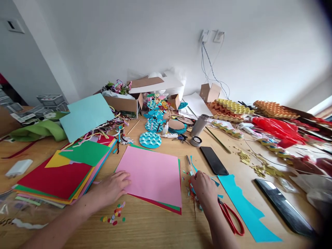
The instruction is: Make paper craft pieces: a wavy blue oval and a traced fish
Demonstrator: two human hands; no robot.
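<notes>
My left hand [114, 186] lies flat on the left edge of a stack of coloured sheets, its fingertips on the pink paper [153, 173] on top. Green and red edges show beneath the pink. To the right of the stack, my right hand [204, 186] is closed over a heap of small paper scraps. A thin silvery pointed piece [189, 164] juts out beyond its fingers; the hand hides what it belongs to. Beside that wrist are the red handles of scissors [230, 218]. A strip of blue paper [243, 204] with a jagged edge lies further right.
Left stands a pile of coloured paper [49, 176]. Paper dots [114, 216] lie in front. Two phones [214, 160] flank the blue strip. Behind are a metal flask [199, 125], a blue wavy disc [150, 139] and cardboard boxes. Another person's hand [324, 165] shows at far right.
</notes>
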